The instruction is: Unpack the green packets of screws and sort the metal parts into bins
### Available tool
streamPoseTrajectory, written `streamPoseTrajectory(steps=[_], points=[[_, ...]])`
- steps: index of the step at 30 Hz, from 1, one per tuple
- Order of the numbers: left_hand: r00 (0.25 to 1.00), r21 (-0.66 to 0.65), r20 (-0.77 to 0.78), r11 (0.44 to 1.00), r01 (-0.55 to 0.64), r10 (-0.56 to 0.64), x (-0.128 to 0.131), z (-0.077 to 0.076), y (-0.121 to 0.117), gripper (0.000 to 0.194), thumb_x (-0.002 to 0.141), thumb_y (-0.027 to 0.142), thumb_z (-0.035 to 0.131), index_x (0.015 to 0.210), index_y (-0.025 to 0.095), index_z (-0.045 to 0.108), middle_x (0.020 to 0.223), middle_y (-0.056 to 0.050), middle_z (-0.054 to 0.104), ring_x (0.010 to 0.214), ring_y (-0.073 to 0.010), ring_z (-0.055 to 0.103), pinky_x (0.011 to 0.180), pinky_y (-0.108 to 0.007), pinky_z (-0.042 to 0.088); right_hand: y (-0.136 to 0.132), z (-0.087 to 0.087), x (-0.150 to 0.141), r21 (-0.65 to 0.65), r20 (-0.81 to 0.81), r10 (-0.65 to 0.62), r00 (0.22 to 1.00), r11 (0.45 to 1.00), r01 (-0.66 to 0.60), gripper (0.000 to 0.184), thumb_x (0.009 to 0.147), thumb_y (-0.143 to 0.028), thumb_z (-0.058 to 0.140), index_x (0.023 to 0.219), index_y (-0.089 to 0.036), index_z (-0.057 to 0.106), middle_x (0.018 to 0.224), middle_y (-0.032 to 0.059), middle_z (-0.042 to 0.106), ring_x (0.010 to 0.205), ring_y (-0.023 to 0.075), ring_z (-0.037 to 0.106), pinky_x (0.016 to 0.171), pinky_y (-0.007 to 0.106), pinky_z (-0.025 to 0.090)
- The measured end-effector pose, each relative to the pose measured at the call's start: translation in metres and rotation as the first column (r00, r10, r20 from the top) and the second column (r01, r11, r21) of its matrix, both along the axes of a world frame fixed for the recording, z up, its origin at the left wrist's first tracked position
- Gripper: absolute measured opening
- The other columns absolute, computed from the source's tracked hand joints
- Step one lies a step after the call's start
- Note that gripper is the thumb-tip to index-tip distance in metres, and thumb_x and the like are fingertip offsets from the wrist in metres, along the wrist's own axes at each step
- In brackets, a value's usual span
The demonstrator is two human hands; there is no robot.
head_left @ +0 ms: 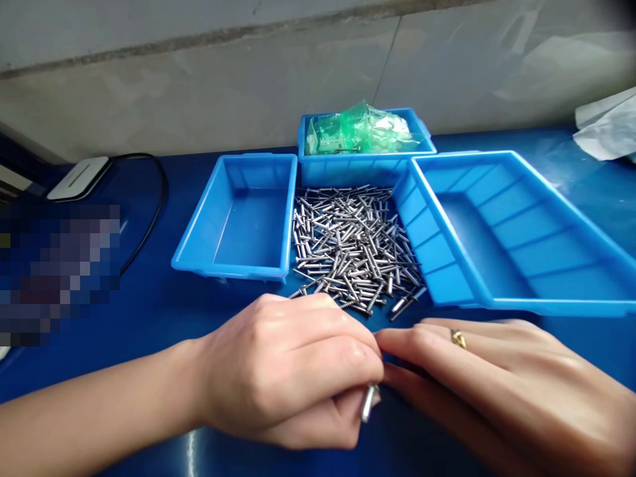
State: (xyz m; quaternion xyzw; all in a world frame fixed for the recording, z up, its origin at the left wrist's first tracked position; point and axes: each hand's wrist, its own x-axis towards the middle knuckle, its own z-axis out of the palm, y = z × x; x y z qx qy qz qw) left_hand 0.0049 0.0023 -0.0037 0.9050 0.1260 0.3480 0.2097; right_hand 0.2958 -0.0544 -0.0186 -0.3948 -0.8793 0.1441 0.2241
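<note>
On a blue surface (144, 305), a rear bin (348, 171) holds crumpled green plastic (355, 129); the left bin (248, 225) and right bin (546, 232) show their inner floors. Metal pins (355, 245) lie heaped between. The left hand (298, 371) curls closed around a single pin (367, 404), mostly hidden. The right hand (491, 371) meets it, fingertips covered, grip unclear. The frame crops the right bin.

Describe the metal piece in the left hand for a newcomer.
On the blue table, find the heap of metal pieces. Nearer the camera, the left hand is beside the right hand. The metal piece shows silvery below the left hand's fingers, set apart by being held, outside the heap.
</note>
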Motion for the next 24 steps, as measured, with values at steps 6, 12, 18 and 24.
streamPoseTrajectory(steps=[6, 12, 18, 24], points=[[0.996, -0.022, -0.010, 0.996, -0.089, 0.089, -0.001, -0.003, -0.004, 0.027, 0.109, -0.001, 0.074, 0.116, 0.025, 0.070, 0.097, -0.001, 0.095, 0.080, -0.0185, 0.092, 0.085, -0.030, 0.080, -0.002, 0.005, 0.004, 0.009, 0.029, 0.020, 0.999, 1.000, -0.021, 0.026, 0.127, -0.044, 0.071, 0.108, -0.031, 0.083, 0.080, 0.0022, 0.071, 0.077, 0.0275, 0.075, 0.064, 0.035, 0.054], [0.990, 0.093, -0.123, 0.994, -0.061, 0.073, -0.003, 0.001, 0.003, 0.019, 0.121, 0.002, 0.074, 0.119, 0.021, 0.075, 0.090, 0.000, 0.091, 0.072, -0.0176, 0.082, 0.074, -0.031, 0.069, 0.000, 0.015, 0.002, -0.032, -0.032, 0.131, 0.991, 0.991, -0.132, 0.039, 0.125, -0.007, 0.050, 0.097, -0.029, 0.063, 0.074, -0.0061, 0.061, 0.053, 0.0142, 0.056, 0.055, 0.031, 0.045], [0.973, 0.148, -0.154, 0.977, -0.151, 0.174, -0.006, 0.006, 0.005, 0.032, 0.127, 0.010, 0.068, 0.098, 0.022, 0.076, 0.076, 0.004, 0.078, 0.059, -0.0155, 0.066, 0.060, -0.031, 0.054, 0.006, 0.022, 0.004, 0.014, 0.005, 0.118, 0.993, 0.993, -0.118, 0.039, 0.125, -0.001, 0.047, 0.102, -0.029, 0.064, 0.094, 0.0027, 0.089, 0.059, 0.0160, 0.073, 0.053, 0.032, 0.047], [0.968, 0.231, -0.188, 0.965, -0.122, 0.167, -0.008, 0.009, 0.008, 0.042, 0.132, 0.007, 0.063, 0.095, 0.020, 0.078, 0.079, 0.001, 0.081, 0.062, -0.0161, 0.067, 0.062, -0.031, 0.056, 0.014, 0.028, -0.001, 0.158, 0.063, 0.106, 0.992, 0.981, -0.115, 0.046, 0.133, -0.007, 0.045, 0.097, -0.027, 0.065, 0.079, 0.0026, 0.084, 0.053, 0.0170, 0.076, 0.048, 0.030, 0.051]])
